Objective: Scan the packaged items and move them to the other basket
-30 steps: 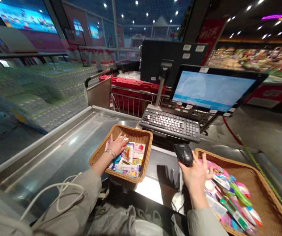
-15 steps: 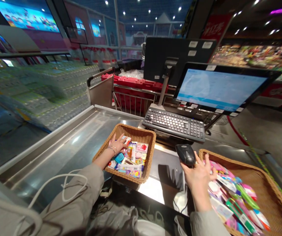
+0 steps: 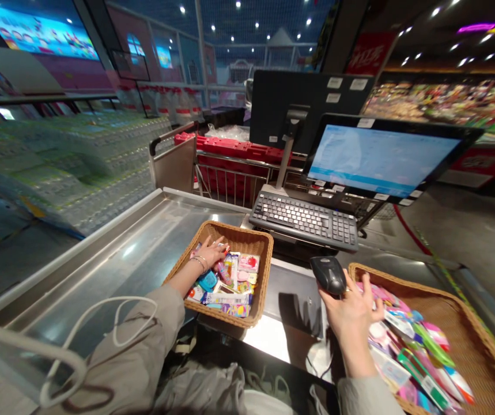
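Note:
My left hand (image 3: 210,255) reaches into a brown woven basket (image 3: 265,276), its fingers stretched over small colourful packets. The fingertips touch packets near the back of the basket; none is lifted. Close to the hand lie a blue item (image 3: 207,280) and a pink pack with a red picture (image 3: 248,263). My right hand (image 3: 353,314) grips a black barcode scanner (image 3: 328,275) between thumb and forefinger, with its other fingers spread. The scanner is raised above the counter, left of a second, larger basket (image 3: 458,305) of bright packaged goods. Its handle is mostly hidden.
Behind the scanner stand a black keyboard (image 3: 303,219) and a lit monitor (image 3: 381,158). A metal counter (image 3: 143,242) with a raised edge extends left. A white cable (image 3: 100,302) loops over my left sleeve. Beyond the counter is a metal cart (image 3: 225,178) with red contents.
My left hand has shifted slightly within the basket and disturbed packets; a pink one now shows beside its fingers. My right hand still holds the scanner, and the view has tilted slightly.

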The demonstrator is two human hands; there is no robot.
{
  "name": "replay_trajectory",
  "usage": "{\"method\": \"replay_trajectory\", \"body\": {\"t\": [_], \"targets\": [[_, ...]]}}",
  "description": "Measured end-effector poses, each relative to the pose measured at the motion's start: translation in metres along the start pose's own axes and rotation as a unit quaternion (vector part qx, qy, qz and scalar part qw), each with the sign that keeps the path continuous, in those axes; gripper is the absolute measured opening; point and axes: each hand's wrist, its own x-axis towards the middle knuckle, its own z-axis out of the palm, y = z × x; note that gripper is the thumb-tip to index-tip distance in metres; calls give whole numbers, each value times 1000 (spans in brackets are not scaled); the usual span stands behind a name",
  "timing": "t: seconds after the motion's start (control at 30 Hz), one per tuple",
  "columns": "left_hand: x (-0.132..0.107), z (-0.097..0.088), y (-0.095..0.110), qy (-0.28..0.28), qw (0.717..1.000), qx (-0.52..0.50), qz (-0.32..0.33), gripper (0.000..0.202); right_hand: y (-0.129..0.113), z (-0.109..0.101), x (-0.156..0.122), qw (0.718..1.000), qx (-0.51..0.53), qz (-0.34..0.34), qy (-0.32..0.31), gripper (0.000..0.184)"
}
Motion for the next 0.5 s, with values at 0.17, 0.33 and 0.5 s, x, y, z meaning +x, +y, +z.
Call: {"method": "replay_trajectory", "body": {"t": [0.17, 0.33, 0.5], "targets": [[6, -12, -1, -78, 996, 46, 20, 14, -3, -2, 0, 1000, 5, -17, 4, 47], [2, -11, 6, -49, 997, 54, -4, 12, -5, -5, -2, 1000, -14, -16, -12, 39], [-5, -6, 9, -48, 998, 49, -8, 14, -4, -5, -4, 1000, -13, -22, -7, 38]]}}
